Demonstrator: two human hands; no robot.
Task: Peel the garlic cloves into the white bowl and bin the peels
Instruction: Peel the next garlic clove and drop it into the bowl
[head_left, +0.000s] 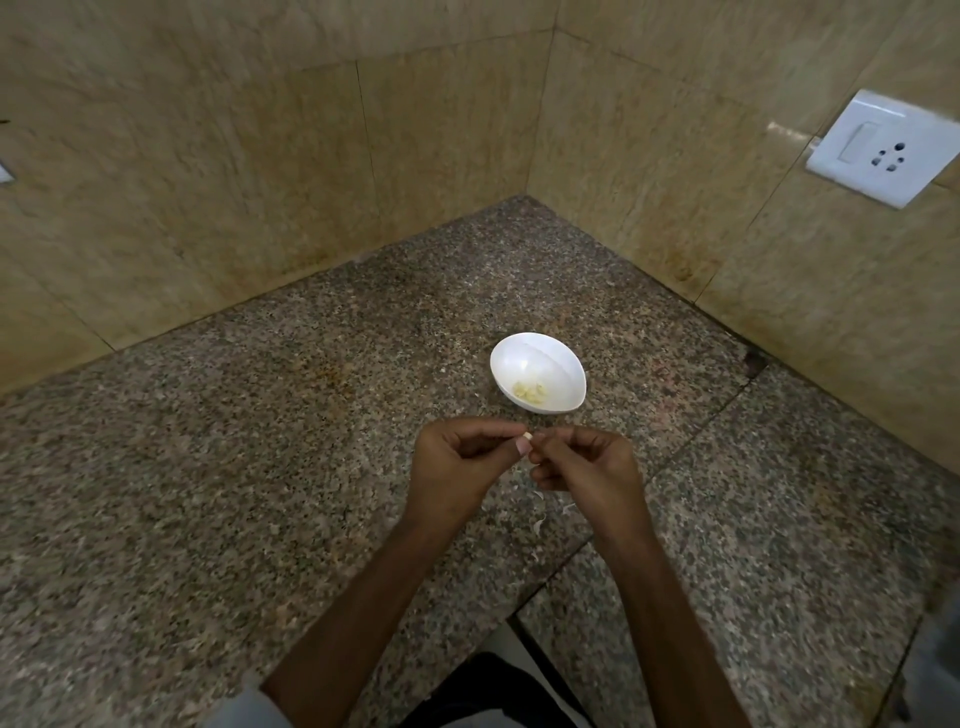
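Observation:
A small pale garlic clove (528, 435) sits between the fingertips of both hands, just above the counter and in front of the white bowl (550, 353). My left hand (457, 462) pinches it from the left with curled fingers. My right hand (587, 460) pinches at it from the right, fingers also curled. Several peeled yellowish cloves (531, 391) lie at the bottom of the bowl. Thin white peel scraps (540, 496) lie on the granite under my hands.
The speckled granite counter (260, 467) runs into a corner of beige tiled walls. A white socket plate (883, 148) is on the right wall. The counter's front edge and a dark gap (493, 686) are below my forearms.

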